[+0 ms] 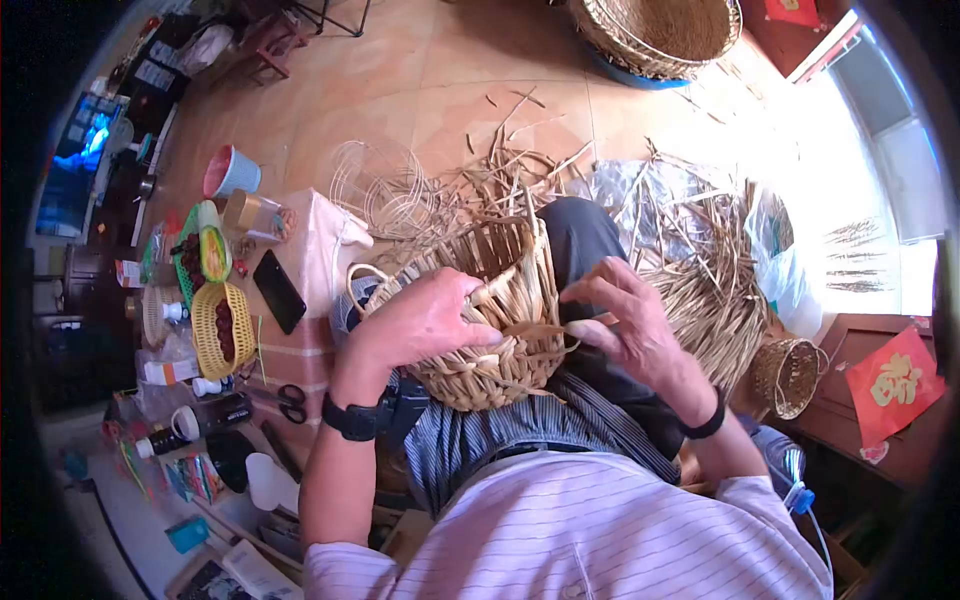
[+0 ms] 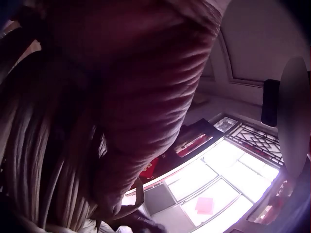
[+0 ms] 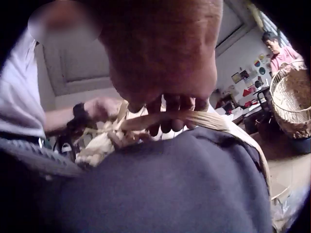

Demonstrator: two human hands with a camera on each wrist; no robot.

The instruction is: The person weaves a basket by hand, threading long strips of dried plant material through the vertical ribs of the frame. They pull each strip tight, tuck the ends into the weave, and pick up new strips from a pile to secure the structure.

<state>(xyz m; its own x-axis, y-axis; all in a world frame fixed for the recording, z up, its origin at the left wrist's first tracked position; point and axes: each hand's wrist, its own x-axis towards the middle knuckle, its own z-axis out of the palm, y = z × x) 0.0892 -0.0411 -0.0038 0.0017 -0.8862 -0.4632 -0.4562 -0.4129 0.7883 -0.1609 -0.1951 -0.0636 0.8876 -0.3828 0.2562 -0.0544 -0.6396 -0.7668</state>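
A half-round woven straw basket (image 1: 475, 385) rests tilted on the person's lap, with a looped handle at its left. The left hand (image 1: 435, 315) grips its wall, thumb on the outer weave and fingers reaching over the rim, partly hidden. Off the basket's right side runs a flat brown straw strip (image 1: 535, 329). Close to that side, the right hand (image 1: 625, 325) holds the strip, thumb and fingers bent. From the right wrist, the strip (image 3: 209, 119) crosses the curled fingers and trails over the dark trouser knee. The left wrist view shows the palm (image 2: 146, 97) dark beside straw weave (image 2: 43, 160).
Loose straw (image 1: 700, 260) lies on the floor at right, beside plastic bags (image 1: 785, 270) and a small basket (image 1: 790, 378). A large basket (image 1: 665, 35) stands at the back. Left, a table holds a phone (image 1: 279, 291), scissors (image 1: 291, 404) and a yellow basket (image 1: 205, 345).
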